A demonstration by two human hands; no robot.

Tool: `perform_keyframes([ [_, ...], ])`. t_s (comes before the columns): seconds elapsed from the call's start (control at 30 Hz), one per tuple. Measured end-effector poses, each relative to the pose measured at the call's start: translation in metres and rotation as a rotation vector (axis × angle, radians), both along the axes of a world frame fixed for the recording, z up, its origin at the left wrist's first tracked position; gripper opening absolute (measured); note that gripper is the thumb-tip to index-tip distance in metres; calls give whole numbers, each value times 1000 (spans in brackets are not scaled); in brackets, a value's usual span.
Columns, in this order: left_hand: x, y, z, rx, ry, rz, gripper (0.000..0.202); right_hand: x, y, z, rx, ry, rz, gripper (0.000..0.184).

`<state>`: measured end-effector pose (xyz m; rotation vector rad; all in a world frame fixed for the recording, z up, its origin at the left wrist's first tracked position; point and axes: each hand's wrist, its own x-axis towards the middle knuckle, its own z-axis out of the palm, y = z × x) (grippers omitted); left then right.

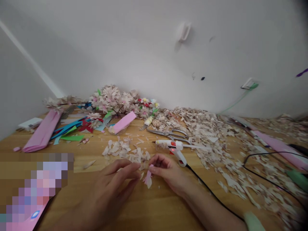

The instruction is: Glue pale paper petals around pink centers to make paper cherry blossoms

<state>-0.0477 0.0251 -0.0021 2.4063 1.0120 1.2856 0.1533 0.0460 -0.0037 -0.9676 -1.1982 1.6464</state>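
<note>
My right hand (166, 170) pinches a small strip of pink crepe paper (148, 175) between thumb and fingers. The strip hangs downward, with a pale petal-like piece (149, 183) at its lower end. Just left of it is my left hand (120, 176), fingers bent loosely and thumb apart from them, with nothing clearly visible in its grasp. Beyond both hands lies a small heap of pale papery flakes (127, 151). A white hot glue gun (169, 145) with a lit red light rests behind my right hand, its black cord running toward the lower right.
Scissors (168, 132) lie behind the glue gun. Handmade flowers (110, 98) are massed against the wall, near garlic bulbs (158, 120). Papery skins (207, 131) cover the right side. Folded pink paper (44, 131) lies left, a lit phone (40, 195) nearer.
</note>
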Motion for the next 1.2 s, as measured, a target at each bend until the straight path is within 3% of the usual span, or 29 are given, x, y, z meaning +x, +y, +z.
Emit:
perform_keyframes([
  [0.27, 2, 0, -3, 9, 202, -17, 40, -3, -2, -2, 17, 36, 14, 23],
  [0.57, 0, -1, 0, 85, 301, -31, 33, -5, 0, -6, 15, 77, 1, 21],
  [1.2, -1, 0, 1, 80, 369, -37, 45, -6, 0, -7, 44, 73, 1, 19],
])
